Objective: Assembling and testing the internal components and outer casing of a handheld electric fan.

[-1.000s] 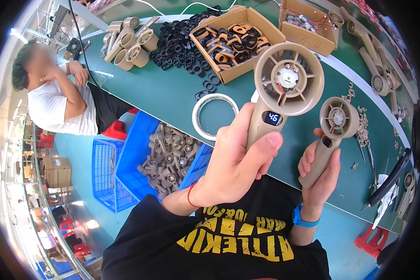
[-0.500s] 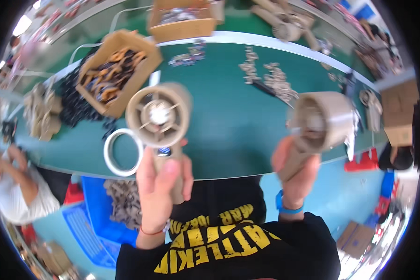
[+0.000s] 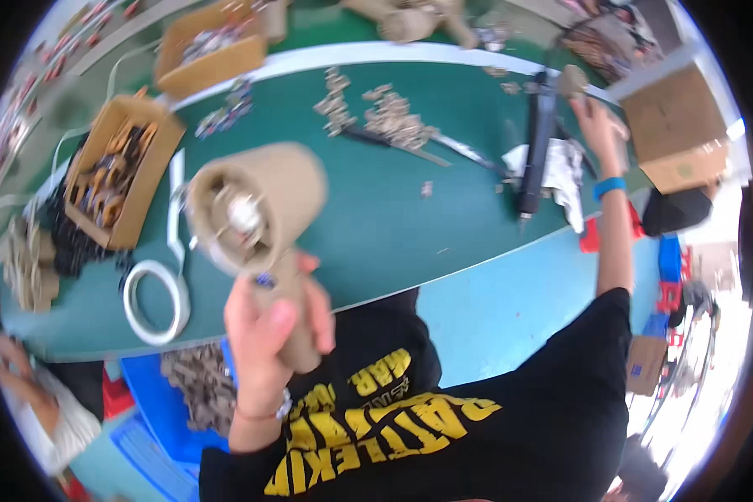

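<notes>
My left hand (image 3: 268, 330) is closed around the handle of a beige hair dryer housing (image 3: 280, 188), held up over the table's near edge. Its round open end faces me, showing a pale core with thin ribs, and a small blue part sits at the top of the handle. Far to the right, my right hand (image 3: 601, 130) reaches across the table with its fingers closed about another beige dryer housing (image 3: 572, 81). Only that housing's rounded end shows clearly; the rest is behind my fingers. A black electric screwdriver (image 3: 538, 146) lies to the left of this hand.
White tape roll (image 3: 156, 303) stands left of my left hand, by a carton (image 3: 130, 222) of orange and black parts. Small beige pieces (image 3: 397, 121) and a thin black-handled tool (image 3: 368, 135) lie mid-table. A cardboard box (image 3: 678, 117) borders the right; a blue crate (image 3: 155, 389) sits below.
My right hand has carried its housing away from the near edge to the far right. My left hand still holds the other housing, now turned more sideways. The whole view has swung right.
</notes>
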The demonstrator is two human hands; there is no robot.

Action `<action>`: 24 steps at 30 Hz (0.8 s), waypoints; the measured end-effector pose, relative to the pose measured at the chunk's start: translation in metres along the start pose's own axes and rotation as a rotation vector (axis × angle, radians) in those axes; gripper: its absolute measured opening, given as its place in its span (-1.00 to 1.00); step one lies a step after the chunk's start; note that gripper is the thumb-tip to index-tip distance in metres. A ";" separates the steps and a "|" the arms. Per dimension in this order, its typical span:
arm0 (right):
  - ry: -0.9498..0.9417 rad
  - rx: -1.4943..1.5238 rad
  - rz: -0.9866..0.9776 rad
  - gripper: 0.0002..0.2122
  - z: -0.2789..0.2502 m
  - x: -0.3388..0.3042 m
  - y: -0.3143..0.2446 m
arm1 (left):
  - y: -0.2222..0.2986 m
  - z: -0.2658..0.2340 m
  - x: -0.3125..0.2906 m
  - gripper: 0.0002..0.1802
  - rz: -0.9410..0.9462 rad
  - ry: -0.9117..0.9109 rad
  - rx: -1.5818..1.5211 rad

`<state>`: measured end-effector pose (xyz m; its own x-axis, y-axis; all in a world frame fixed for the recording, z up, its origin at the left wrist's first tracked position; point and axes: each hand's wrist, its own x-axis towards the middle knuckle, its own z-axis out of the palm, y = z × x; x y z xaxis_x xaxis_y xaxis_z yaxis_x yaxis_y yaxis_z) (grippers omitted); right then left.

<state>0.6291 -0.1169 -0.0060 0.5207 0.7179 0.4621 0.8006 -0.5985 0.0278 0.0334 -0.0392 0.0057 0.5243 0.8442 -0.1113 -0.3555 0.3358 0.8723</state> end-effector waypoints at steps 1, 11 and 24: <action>-0.072 0.028 -0.015 -0.47 0.011 0.016 0.004 | 0.000 0.005 0.000 -0.42 0.014 -0.011 -0.004; 0.512 0.350 0.047 -0.64 -0.010 0.040 -0.044 | -0.006 -0.030 -0.015 -0.43 0.081 0.021 -0.130; -0.291 0.357 -0.459 -0.83 -0.085 -0.104 -0.274 | -0.007 -0.021 0.005 -0.58 -0.182 -0.079 -0.416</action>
<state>0.3300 -0.0576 0.0138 0.1208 0.9696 0.2130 0.9840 -0.0887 -0.1546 0.0223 -0.0283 -0.0109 0.6589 0.7267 -0.1945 -0.5238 0.6288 0.5747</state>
